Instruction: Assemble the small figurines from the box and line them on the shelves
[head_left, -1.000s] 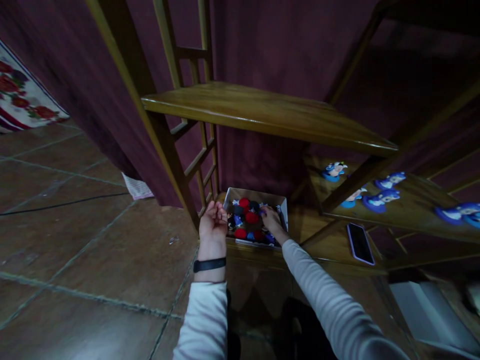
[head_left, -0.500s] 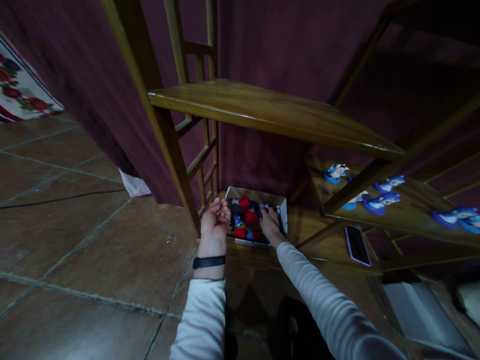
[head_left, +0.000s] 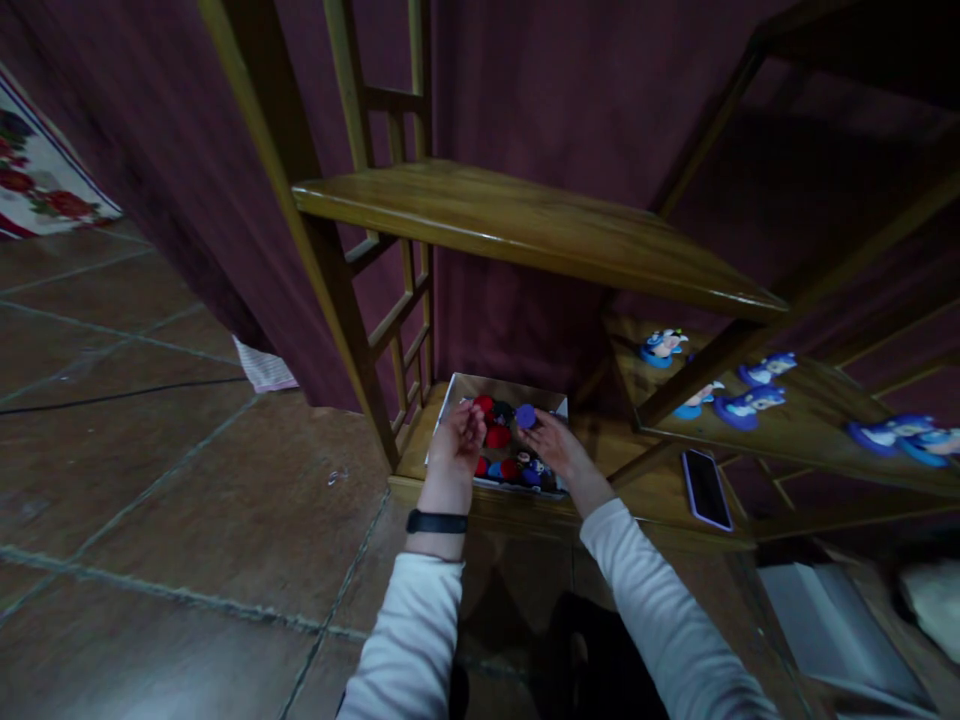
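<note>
Two-handed work at a small box (head_left: 504,381) on the bottom shelf (head_left: 645,497): left hand (head_left: 456,452) curled at its rim, contents unclear, right hand (head_left: 561,452) pinching a purple disc (head_left: 526,415) just above many red and blue pieces (head_left: 496,436) left inside, blue figures (head_left: 739,410) laid out beyond.

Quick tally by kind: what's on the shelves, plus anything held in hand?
Blue figurines: 6
Phone: 1
Cardboard box of small pieces: 1
Purple disc, held by right hand: 1
Total: 9
</note>
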